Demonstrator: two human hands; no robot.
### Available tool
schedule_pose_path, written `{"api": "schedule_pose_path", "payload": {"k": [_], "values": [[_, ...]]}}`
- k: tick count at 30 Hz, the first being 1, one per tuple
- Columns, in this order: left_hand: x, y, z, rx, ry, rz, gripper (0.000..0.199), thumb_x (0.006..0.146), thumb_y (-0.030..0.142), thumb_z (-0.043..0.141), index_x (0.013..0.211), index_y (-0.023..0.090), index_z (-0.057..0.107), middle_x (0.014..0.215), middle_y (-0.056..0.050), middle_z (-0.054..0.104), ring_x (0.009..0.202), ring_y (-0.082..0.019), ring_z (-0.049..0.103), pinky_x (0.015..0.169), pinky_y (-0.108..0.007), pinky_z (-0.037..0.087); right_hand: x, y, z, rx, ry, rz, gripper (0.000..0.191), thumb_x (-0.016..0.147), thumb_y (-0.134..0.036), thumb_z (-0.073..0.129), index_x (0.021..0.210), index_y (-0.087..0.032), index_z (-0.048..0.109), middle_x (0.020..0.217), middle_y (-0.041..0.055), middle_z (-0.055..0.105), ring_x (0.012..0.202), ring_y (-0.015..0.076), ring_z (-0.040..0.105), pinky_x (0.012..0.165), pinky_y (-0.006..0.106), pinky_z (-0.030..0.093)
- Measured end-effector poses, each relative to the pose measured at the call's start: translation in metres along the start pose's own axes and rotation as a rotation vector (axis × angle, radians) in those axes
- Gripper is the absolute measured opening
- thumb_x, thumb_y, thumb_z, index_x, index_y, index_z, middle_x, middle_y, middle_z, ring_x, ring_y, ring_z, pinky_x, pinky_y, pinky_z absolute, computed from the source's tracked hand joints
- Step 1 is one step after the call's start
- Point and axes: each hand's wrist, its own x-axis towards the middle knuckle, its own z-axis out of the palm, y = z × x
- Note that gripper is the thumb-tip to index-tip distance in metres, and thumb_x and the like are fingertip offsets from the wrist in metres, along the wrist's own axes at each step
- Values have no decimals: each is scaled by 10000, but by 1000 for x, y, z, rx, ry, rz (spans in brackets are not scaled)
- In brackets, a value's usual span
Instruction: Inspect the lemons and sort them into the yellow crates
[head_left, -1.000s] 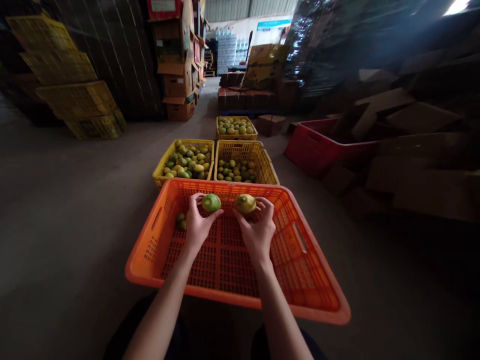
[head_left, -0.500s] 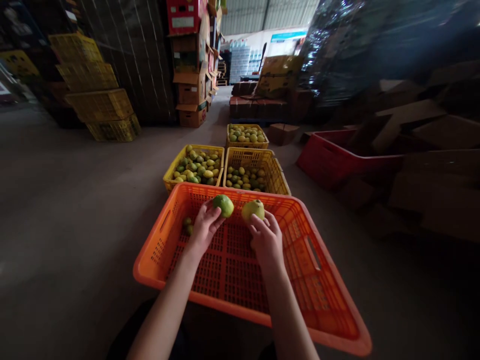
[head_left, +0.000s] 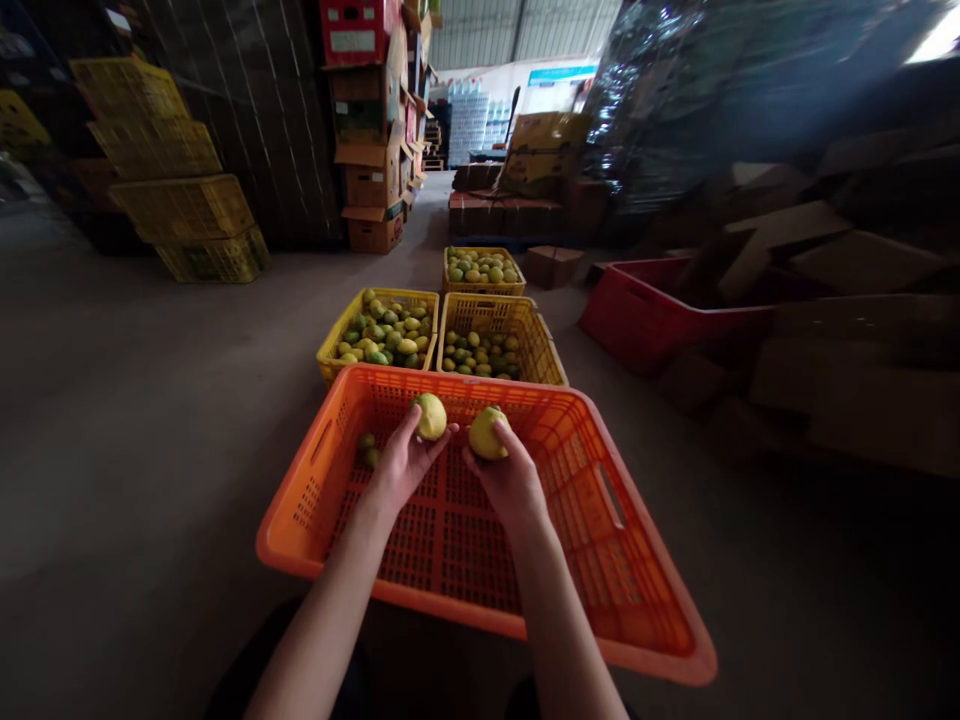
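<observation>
My left hand point(head_left: 401, 468) grips a lemon point(head_left: 431, 418) that shows mostly its yellow side, with some green at its upper left edge. Beside it, my right hand point(head_left: 516, 482) has its thumb and fingers round another yellow lemon point(head_left: 487, 434). The two lemons are close together but apart. Both hands are over a large orange plastic crate point(head_left: 637, 570) with slotted walls and floor. A few small green fruits point(head_left: 368, 452) lie inside at its left; my right arm and hand cover part of the floor.
Beyond the orange crate stand a left yellow crate point(head_left: 330, 352), a right yellow crate point(head_left: 546, 345) and a rear yellow crate point(head_left: 484, 290), all with lemons. Stacked yellow crates point(head_left: 184, 208) are at left, cardboard boxes point(head_left: 373, 188) behind. A red crate point(head_left: 637, 320) and loose cardboard are at right.
The lemon in my left hand has turned from its green side to its yellow side. My right hand has turned its lemon and lowered it slightly. The view has shifted a little.
</observation>
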Motion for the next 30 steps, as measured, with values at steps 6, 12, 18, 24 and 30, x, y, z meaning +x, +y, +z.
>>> {"api": "schedule_pose_path", "payload": {"k": [6, 12, 18, 24, 30], "values": [[1, 2, -2, 74, 4, -67, 467, 1013, 441, 351, 969, 78, 642, 728, -108, 696, 571, -142, 663, 519, -203, 569, 1, 1, 2, -2, 106, 64, 285, 710, -421, 770, 830, -204, 630, 678, -14, 685, 616, 149, 661, 476, 213, 532], [4, 1, -6, 102, 21, -74, 393, 1004, 404, 389, 1075, 107, 636, 745, -87, 705, 496, -120, 621, 435, -182, 512, 5, 2, -1, -40, 140, 68, 288, 786, -492, 681, 816, -215, 610, 648, -23, 683, 545, 143, 637, 421, 222, 499], [7, -3, -11, 125, -85, -106, 365, 973, 372, 442, 1193, 146, 627, 820, -82, 723, 501, -122, 625, 430, -197, 516, 8, 7, -9, -81, 80, 67, 321, 807, -526, 640, 814, -205, 624, 616, 18, 688, 521, 167, 645, 385, 224, 477], [2, 1, -9, 34, -24, -149, 368, 969, 366, 421, 1148, 130, 639, 834, -87, 722, 596, -135, 667, 495, -201, 552, 8, 6, -6, -36, 98, 92, 297, 855, -497, 584, 810, -204, 612, 616, 17, 689, 495, 159, 645, 368, 218, 476], [-2, -1, -4, -59, 16, -115, 316, 962, 359, 472, 1010, 95, 639, 885, -128, 728, 822, -184, 722, 673, -224, 603, 10, 7, -9, -41, 45, 57, 309, 846, -508, 603, 816, -201, 610, 621, 28, 691, 525, 170, 655, 384, 227, 500]]}}
